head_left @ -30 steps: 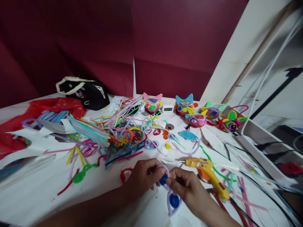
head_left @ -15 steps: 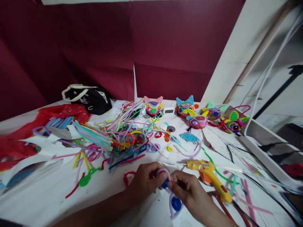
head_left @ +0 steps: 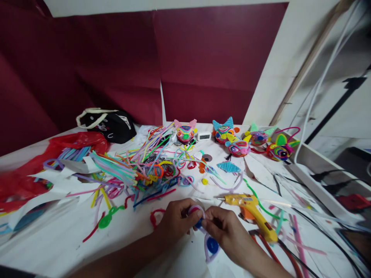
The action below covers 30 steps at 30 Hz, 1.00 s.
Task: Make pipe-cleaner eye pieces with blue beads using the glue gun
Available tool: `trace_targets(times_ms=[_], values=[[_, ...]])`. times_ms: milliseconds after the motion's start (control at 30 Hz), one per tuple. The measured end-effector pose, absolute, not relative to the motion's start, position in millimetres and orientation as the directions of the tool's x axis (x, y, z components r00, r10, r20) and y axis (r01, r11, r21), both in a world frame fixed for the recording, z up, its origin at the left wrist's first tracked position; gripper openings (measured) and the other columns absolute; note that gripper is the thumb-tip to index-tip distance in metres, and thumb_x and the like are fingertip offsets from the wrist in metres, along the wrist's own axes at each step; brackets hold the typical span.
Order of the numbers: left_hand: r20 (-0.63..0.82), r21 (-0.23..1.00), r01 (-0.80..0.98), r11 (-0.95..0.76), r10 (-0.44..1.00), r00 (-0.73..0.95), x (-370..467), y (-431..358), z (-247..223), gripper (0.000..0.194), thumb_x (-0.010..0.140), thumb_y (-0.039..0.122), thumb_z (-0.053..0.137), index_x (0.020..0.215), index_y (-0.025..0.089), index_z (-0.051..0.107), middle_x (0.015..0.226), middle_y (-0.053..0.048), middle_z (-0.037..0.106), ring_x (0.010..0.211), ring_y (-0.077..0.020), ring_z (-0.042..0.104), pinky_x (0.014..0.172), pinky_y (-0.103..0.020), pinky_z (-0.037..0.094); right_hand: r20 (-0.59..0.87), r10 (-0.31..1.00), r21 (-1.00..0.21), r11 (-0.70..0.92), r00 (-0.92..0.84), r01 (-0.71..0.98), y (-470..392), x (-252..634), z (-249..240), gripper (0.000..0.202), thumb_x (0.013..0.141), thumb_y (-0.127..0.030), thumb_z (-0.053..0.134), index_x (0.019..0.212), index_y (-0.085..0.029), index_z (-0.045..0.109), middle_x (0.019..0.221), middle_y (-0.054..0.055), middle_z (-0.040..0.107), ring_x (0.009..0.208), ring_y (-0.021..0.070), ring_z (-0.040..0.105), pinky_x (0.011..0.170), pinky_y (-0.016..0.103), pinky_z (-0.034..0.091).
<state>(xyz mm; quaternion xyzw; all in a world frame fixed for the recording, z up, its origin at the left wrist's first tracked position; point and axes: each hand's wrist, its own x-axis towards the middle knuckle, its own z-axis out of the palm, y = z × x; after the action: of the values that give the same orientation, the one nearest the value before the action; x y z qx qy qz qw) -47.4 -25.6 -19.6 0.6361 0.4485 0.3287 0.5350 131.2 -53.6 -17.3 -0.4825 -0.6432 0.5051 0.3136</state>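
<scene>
A lilac pipe-cleaner piece [head_left: 206, 253] is bent into loops, with a blue button [head_left: 212, 245] inside the lower loop. My left hand [head_left: 179, 220] pinches the upper loop, where some red and a second blue button show partly behind the fingertips. From the right, my right hand [head_left: 224, 227] pinches the same piece between thumb and fingers, close beside the left fingertips. The lower loop hangs below both hands. Just beyond my right hand lies a yellow glue gun [head_left: 255, 212], its nozzle pointing left.
Pipe cleaners [head_left: 116, 170] spread over the left and middle of the table, near a red plastic bag [head_left: 34, 166] and black pouch [head_left: 116, 125]. Decorated figures [head_left: 185, 133] and a small white clock [head_left: 204, 136] stand at the back. Red-handled pliers [head_left: 269, 251] and cables lie right.
The camera view has shifted slightly, so the table's objects appear a little to the left. Both hands keep their grip on the lilac piece, with the upper blue button now more covered by fingers.
</scene>
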Motion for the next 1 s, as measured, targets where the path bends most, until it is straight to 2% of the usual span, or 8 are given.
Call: trace_targets(times_ms=[267,467,567,633,733,800,900,1000], values=[[-0.033,0.979,0.200,-0.041,0.935,0.353,-44.9,-25.3,-13.3,0.031,0.081,0.043,0.063,0.072,0.014,0.058,0.056,0.003,0.053,0.045,-0.0078,0.047,0.042,-0.017,0.038,-0.051,0.944,-0.957,0.047,-0.327,0.285,-51.5,130.0,-13.8,0.033,0.087,-0.046,0.058,0.075,-0.016,0.059,0.062,-0.004,0.042,0.059,0.0111,0.036,0.053,0.025,0.027],[-0.005,0.968,0.242,-0.071,0.954,0.300,-50.7,-20.1,9.6,0.035,0.079,0.048,0.065,0.073,0.014,0.058,0.056,0.003,0.055,0.043,-0.0070,0.048,0.041,-0.017,0.038,0.070,0.973,-0.952,0.131,-0.221,0.275,-48.7,140.0,-0.6,0.036,0.088,-0.051,0.056,0.086,-0.017,0.067,0.073,0.002,0.059,0.067,0.0149,0.050,0.060,0.026,0.035],[0.035,0.953,0.288,-0.096,0.977,0.210,-65.2,-16.5,28.0,0.038,0.075,0.050,0.069,0.072,0.014,0.059,0.055,0.003,0.056,0.043,-0.0073,0.048,0.040,-0.017,0.038,0.075,0.983,-0.943,0.124,-0.166,0.310,-53.0,148.6,11.1,0.037,0.087,-0.052,0.056,0.091,-0.018,0.068,0.074,0.002,0.061,0.065,0.0152,0.050,0.057,0.027,0.035],[0.027,0.949,0.308,-0.074,0.988,0.153,-81.2,-14.2,38.3,0.038,0.075,0.052,0.069,0.075,0.014,0.061,0.060,0.000,0.062,0.046,-0.0086,0.052,0.042,-0.018,0.042,0.080,0.985,-0.928,0.130,-0.155,0.349,-60.3,153.7,20.8,0.036,0.087,-0.052,0.055,0.094,-0.019,0.068,0.076,0.003,0.063,0.063,0.0152,0.051,0.055,0.027,0.037],[-0.023,0.935,0.354,0.002,0.998,0.055,-111.7,-13.0,44.8,0.040,0.074,0.053,0.069,0.077,0.014,0.062,0.065,-0.002,0.067,0.050,-0.0104,0.056,0.044,-0.019,0.044,0.151,0.966,-0.876,0.228,-0.209,0.424,-76.1,158.5,35.4,0.028,0.091,-0.047,0.053,0.095,-0.023,0.066,0.084,0.003,0.065,0.070,0.0161,0.057,0.058,0.026,0.042],[-0.072,0.909,0.412,0.062,0.997,0.008,-132.8,-14.8,42.5,0.040,0.074,0.055,0.068,0.077,0.015,0.062,0.065,-0.002,0.067,0.050,-0.0106,0.057,0.044,-0.019,0.043,0.228,0.929,-0.815,0.346,-0.291,0.465,-86.7,159.5,42.1,0.022,0.094,-0.041,0.051,0.093,-0.024,0.066,0.081,0.003,0.065,0.070,0.0156,0.059,0.059,0.026,0.045],[-0.116,0.886,0.450,0.112,0.993,-0.020,-158.8,-21.7,31.5,0.040,0.073,0.054,0.069,0.074,0.015,0.061,0.059,-0.001,0.065,0.046,-0.0097,0.053,0.041,-0.018,0.038,0.316,0.842,-0.713,0.515,-0.437,0.476,-98.1,158.8,43.7,0.018,0.095,-0.034,0.050,0.094,-0.025,0.066,0.075,0.002,0.064,0.060,0.0136,0.059,0.054,0.024,0.046],[-0.173,0.860,0.486,0.157,0.985,-0.012,-175.5,-30.1,16.5,0.042,0.072,0.056,0.067,0.071,0.015,0.060,0.051,0.000,0.060,0.038,-0.0079,0.045,0.036,-0.017,0.027,0.361,0.756,-0.630,0.629,-0.546,0.455,-104.8,157.4,35.9,0.016,0.096,-0.027,0.049,0.097,-0.024,0.065,0.079,0.004,0.066,0.063,0.0135,0.063,0.054,0.023,0.047]])
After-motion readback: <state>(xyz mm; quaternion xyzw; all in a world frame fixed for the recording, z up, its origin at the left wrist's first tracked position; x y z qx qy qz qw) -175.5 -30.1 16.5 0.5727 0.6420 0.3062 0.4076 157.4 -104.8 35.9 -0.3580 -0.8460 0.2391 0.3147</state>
